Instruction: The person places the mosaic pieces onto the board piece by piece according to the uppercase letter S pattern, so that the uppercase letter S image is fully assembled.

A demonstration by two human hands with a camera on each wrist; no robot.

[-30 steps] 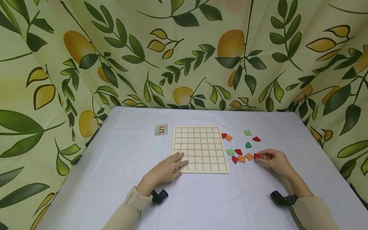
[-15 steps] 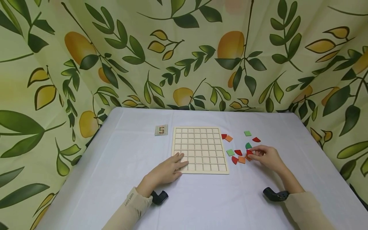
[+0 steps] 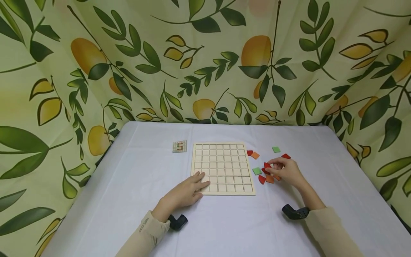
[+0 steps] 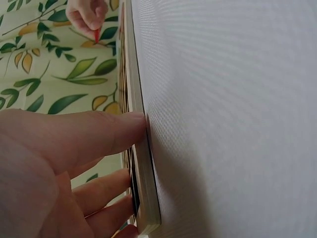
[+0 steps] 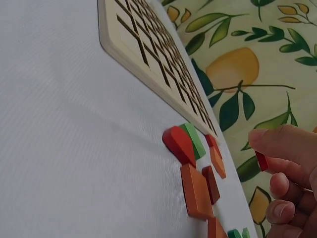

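My left hand (image 3: 184, 190) rests at the lower left corner of the square wooden grid board (image 3: 227, 157), fingers spread over its squares. In the left wrist view the thumb lies along the board's edge. My right hand (image 3: 287, 172) pinches a red quarter-circle tile (image 5: 261, 161) between thumb and fingertips, lifted off the table. Below it lie loose tiles: another red quarter-circle (image 3: 262, 179), an orange square (image 3: 269, 179) and a light green square (image 3: 257, 171). Part of this group is hidden by the hand in the head view.
A small pattern card (image 3: 179, 146) lies left of the board's far corner. A red tile (image 3: 249, 153) and an orange square (image 3: 255, 155) sit at the board's right edge. Farther right are a light green square (image 3: 276, 149) and a red tile (image 3: 286, 156).
My right hand has moved left with the red quarter-circle tile, from the right end of the loose tiles to over their middle. My left hand stays on the board.
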